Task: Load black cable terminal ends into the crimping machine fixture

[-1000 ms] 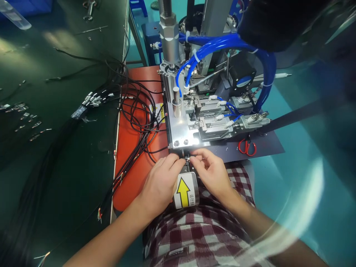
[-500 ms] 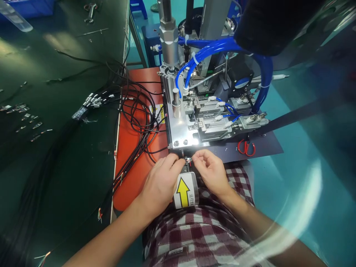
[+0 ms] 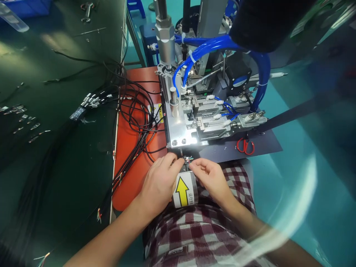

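Observation:
My left hand (image 3: 161,176) is closed at the front edge of the machine, thumb and fingers pinched around the end of a black cable that they mostly hide. From its fingertips stick out thin coloured wires (image 3: 189,158), white and green among them. My right hand (image 3: 210,178) faces it from the right, with thumb and forefinger pinched at a red wire just below the others. Right under both hands sits a white label with a yellow arrow (image 3: 182,191). Black cables (image 3: 139,137) run in loops over the orange board (image 3: 126,193) beside my left hand.
The metal machine (image 3: 178,129) with blue air hoses (image 3: 217,42) stands just ahead of my hands. Red-handled scissors (image 3: 245,147) lie on the dark plate to the right. On the green table at left are a bundle of cables (image 3: 78,113), loose connectors (image 3: 16,109) and a wrench (image 3: 88,13).
My right hand has shifted slightly left and down, closer to the left fingertips. The coloured wires now show spread apart. My left hand keeps its pinch; the view has moved a little.

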`<act>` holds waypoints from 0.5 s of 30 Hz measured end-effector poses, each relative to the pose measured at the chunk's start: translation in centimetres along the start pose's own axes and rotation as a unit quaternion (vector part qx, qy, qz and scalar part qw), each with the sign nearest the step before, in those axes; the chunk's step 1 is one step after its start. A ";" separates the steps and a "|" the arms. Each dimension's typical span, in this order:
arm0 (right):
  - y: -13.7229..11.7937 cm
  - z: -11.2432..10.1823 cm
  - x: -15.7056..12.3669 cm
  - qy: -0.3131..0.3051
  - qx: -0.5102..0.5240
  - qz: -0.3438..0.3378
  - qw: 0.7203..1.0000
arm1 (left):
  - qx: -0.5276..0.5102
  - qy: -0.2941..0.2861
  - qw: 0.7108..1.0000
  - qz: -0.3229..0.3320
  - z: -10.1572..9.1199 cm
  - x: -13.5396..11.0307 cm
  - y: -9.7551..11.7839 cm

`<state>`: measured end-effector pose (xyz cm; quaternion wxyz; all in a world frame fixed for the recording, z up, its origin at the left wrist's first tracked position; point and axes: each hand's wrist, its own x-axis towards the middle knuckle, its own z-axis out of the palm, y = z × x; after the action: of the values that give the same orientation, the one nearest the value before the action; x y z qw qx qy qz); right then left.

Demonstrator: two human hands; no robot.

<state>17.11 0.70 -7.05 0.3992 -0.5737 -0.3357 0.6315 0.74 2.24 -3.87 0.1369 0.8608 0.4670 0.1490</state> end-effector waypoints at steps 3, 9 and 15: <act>-0.2 0.2 0.0 0.020 -0.044 -0.017 0.999 | -0.002 0.004 1.000 0.002 0.0 0.1 0.1; -1.3 -0.8 0.2 0.040 -0.272 -0.202 0.940 | 0.002 0.005 1.000 -0.003 0.0 0.1 0.0; -0.8 -1.6 1.4 -0.046 -0.189 -0.172 0.966 | 0.029 0.035 0.999 0.022 0.0 0.1 0.1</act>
<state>18.73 2.24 -7.18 0.3699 -0.5428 -0.5608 0.5040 0.85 2.32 -3.79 0.0921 0.8687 0.4569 0.1678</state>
